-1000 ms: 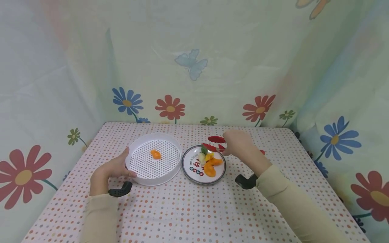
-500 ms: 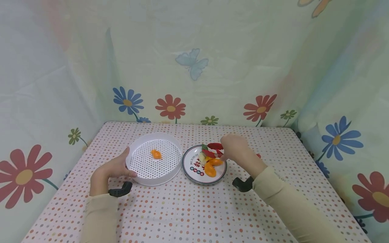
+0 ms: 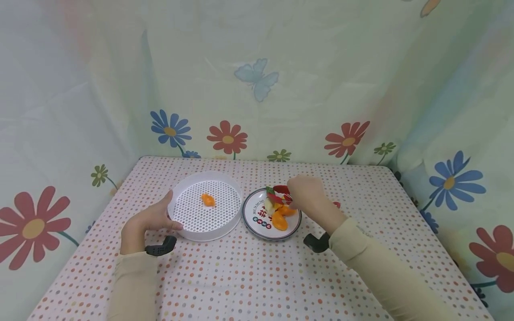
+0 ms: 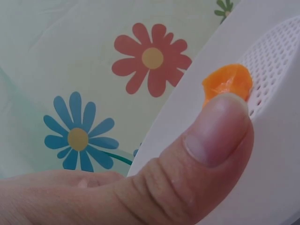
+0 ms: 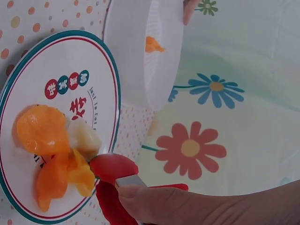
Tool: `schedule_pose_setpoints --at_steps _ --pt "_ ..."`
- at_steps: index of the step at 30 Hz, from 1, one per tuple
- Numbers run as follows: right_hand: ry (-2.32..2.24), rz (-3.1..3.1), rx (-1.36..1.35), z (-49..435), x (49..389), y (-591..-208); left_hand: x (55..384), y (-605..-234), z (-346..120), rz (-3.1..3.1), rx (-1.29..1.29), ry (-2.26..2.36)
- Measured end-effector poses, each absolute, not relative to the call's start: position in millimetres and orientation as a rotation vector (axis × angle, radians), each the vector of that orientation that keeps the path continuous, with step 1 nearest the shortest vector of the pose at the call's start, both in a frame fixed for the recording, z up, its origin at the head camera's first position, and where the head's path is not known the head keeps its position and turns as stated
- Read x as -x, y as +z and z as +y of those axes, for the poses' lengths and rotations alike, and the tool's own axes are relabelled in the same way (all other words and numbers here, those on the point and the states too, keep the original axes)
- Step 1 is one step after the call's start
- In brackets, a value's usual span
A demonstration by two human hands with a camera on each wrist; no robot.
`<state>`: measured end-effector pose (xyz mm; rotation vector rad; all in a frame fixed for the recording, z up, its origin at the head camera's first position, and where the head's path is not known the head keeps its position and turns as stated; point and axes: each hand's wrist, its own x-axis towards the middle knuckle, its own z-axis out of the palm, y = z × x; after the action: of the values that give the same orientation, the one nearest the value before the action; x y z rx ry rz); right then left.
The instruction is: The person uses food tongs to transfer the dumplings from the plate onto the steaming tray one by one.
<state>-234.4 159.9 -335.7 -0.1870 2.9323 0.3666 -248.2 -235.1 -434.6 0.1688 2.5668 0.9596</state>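
Red tongs [image 5: 114, 168] with a metal strip are in my right hand [image 3: 307, 194], their tips at the right side of a white plate [image 3: 252, 223]. On this plate lie orange dumpling-shaped pieces [image 3: 279, 221], a yellow piece [image 5: 80, 173], a whitish one [image 5: 83, 137] and a green one [image 3: 270, 190], partly behind the tongs. Whether the tips touch any piece I cannot tell. My left hand [image 3: 154, 218] holds the left side of a white round steamer basket [image 3: 192, 235], thumb at its near side. A single orange dumpling-shaped piece [image 3: 208, 200] rests on its perforated bottom.
Basket and plate stand side by side, nearly touching, on a dotted tablecloth [image 3: 225, 281]. A flowered curtain [image 3: 192, 71] hangs behind the table and along both sides. Each wrist wears a black device [image 3: 161, 246].
My right hand has moved a little left and lowered the tongs toward the pieces on the plate. My left hand keeps its hold on the basket. The head view has shifted slightly.
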Motion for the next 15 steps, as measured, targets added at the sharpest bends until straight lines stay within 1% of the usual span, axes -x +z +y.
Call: schedule_pose_setpoints --at_steps 4,11,15 --pt "0.428 2.946 0.194 154 233 -338 250 -435 -236 2.568 -0.161 0.949" --pt "0.533 2.971 0.284 149 230 -347 249 -435 -235 2.564 -0.143 0.94" --pt "0.52 2.954 0.267 148 230 -353 249 -434 -235 2.562 -0.146 0.949"
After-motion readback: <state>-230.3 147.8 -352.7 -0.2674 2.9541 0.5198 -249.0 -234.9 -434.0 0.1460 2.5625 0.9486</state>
